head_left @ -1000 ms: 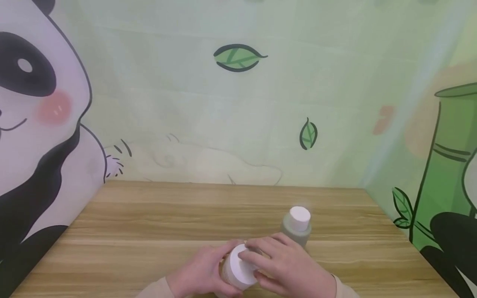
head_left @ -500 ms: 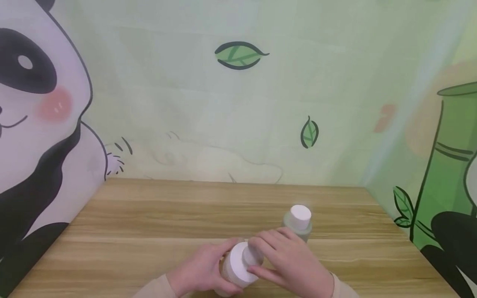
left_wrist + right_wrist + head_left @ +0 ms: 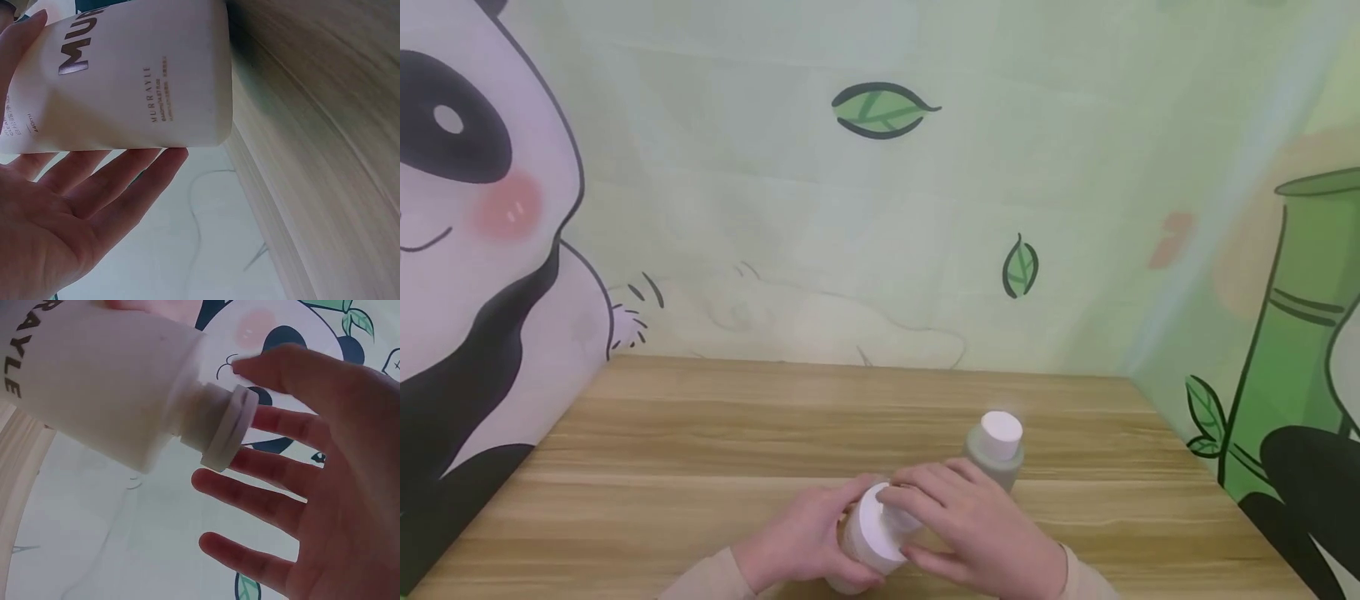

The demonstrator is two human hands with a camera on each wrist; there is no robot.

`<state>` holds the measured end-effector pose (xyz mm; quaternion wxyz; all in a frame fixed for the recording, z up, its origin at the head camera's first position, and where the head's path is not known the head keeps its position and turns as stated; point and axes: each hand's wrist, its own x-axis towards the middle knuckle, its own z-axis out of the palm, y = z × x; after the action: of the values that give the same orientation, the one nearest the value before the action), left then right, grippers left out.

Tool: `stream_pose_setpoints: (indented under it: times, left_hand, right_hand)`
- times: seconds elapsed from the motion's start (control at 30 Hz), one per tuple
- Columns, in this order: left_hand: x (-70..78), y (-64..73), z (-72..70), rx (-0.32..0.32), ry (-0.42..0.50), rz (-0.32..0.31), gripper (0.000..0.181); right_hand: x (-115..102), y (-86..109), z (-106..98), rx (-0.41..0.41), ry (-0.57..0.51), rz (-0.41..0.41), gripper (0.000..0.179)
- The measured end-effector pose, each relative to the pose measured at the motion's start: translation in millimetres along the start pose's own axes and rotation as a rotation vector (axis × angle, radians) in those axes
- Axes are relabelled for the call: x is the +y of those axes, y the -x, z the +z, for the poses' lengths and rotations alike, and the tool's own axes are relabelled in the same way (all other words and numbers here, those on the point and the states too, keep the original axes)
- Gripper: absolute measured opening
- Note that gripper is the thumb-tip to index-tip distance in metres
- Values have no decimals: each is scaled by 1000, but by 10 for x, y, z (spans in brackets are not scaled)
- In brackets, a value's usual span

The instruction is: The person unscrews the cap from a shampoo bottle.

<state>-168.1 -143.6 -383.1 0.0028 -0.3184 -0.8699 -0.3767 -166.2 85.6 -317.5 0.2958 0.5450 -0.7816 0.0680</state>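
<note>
A white bottle (image 3: 868, 533) with MURRAYLE lettering leans to the right near the table's front. My left hand (image 3: 801, 533) grips its body, fingers along one side and thumb on the other. In the left wrist view the bottle (image 3: 144, 94) has its base close to the tabletop. My right hand (image 3: 981, 525) is at the bottle's top. The right wrist view shows the pale cap (image 3: 228, 428) on the narrow neck. There the right thumb stands apart from the cap, and the fairly straight fingers lie behind and beside it; exact contact is unclear.
A grey-green bottle (image 3: 992, 467) with a white cap stands upright just behind my right hand, partly hidden by it. The wood-grain table (image 3: 715, 417) ends at a backdrop (image 3: 775, 208) printed with pandas, leaves and bamboo.
The right fingers pulled back from the bottle's top, turned around its cap, then reached over it again. The left hand stays on the bottle with little movement.
</note>
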Motion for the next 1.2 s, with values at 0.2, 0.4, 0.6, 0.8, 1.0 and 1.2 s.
stream_pose_setpoints:
  times: [0.2,0.4,0.6,0.8,1.0,1.2]
  left_hand:
    - [-6,30,10,-4,7,-13,74]
    - [-12,22,2,-20,24,-13,75]
    - [-2,18,-10,-28,16,-13,76]
    - [15,19,-19,-9,-30,-13,77]
    - [23,27,-18,-16,-25,-21,76]
    - [37,26,-23,3,-37,-8,76]
  right_hand:
    - [0,16,45,-24,-9,78,52]
    - [11,9,80,61,5,96,38]
    - [4,14,74,62,4,82,36]
    - [-16,14,37,19,-31,70,48]
    - [-23,15,15,-8,-11,64,50]
    - [-29,-7,32,26,3,123,53]
